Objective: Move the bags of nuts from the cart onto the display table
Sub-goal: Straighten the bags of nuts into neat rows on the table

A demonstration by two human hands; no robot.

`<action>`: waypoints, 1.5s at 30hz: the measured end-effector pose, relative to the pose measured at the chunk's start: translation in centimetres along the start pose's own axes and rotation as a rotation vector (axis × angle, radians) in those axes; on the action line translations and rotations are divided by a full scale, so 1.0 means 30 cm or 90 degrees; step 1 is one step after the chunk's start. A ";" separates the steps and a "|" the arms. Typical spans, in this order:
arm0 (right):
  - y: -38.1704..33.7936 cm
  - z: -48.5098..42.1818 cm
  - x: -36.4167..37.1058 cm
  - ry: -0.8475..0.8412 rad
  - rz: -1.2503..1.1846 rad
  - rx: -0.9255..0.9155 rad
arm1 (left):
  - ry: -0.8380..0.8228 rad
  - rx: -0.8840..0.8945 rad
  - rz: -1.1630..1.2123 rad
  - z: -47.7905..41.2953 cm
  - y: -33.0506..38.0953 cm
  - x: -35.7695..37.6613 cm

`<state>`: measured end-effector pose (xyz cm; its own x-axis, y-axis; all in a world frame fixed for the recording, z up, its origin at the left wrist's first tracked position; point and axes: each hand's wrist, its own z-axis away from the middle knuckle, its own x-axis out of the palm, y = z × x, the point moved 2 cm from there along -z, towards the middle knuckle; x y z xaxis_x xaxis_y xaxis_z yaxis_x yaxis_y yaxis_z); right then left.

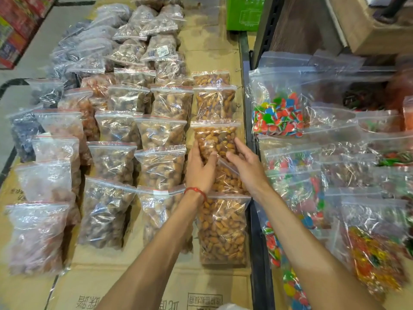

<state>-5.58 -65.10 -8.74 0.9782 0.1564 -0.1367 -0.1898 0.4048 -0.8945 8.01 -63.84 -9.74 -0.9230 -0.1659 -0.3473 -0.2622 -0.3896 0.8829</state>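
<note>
A clear zip bag of golden-brown nuts (215, 138) lies in the rightmost row of the cardboard-covered display table (156, 285). My left hand (201, 168) grips its lower left side, thumb on top. My right hand (243, 164) touches its lower right edge with the fingers spread. Another bag of the same nuts (228, 177) lies under my hands, and one more (221, 229) lies nearer me. Two like bags (215, 102) continue the row farther away. No cart is in view.
Rows of bagged nuts and dried fruit (111, 135) fill the table to the left. A dark metal rail (252, 153) divides it from a shelf of bagged coloured candies (279, 115) on the right. A green box (244, 13) stands at the back.
</note>
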 end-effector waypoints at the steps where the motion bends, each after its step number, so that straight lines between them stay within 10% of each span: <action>1: -0.004 -0.006 0.001 -0.002 0.010 -0.005 | -0.004 -0.003 -0.009 -0.005 -0.010 -0.004; 14: 0.112 0.329 -0.023 0.199 -0.022 -0.003 | -0.002 0.102 -0.083 0.297 -0.109 -0.092; 31: 0.201 0.424 0.102 0.122 -0.112 0.151 | -0.102 0.021 -0.080 0.314 -0.243 -0.072; 45: 0.194 0.349 0.113 0.101 -0.037 0.049 | -0.047 0.054 -0.064 0.302 -0.239 -0.079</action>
<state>-4.25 -52.76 -9.95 0.9875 -0.0113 -0.1570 -0.1326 0.4777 -0.8684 9.52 -52.44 -12.37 -0.9082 -0.0613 -0.4139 -0.3745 -0.3225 0.8693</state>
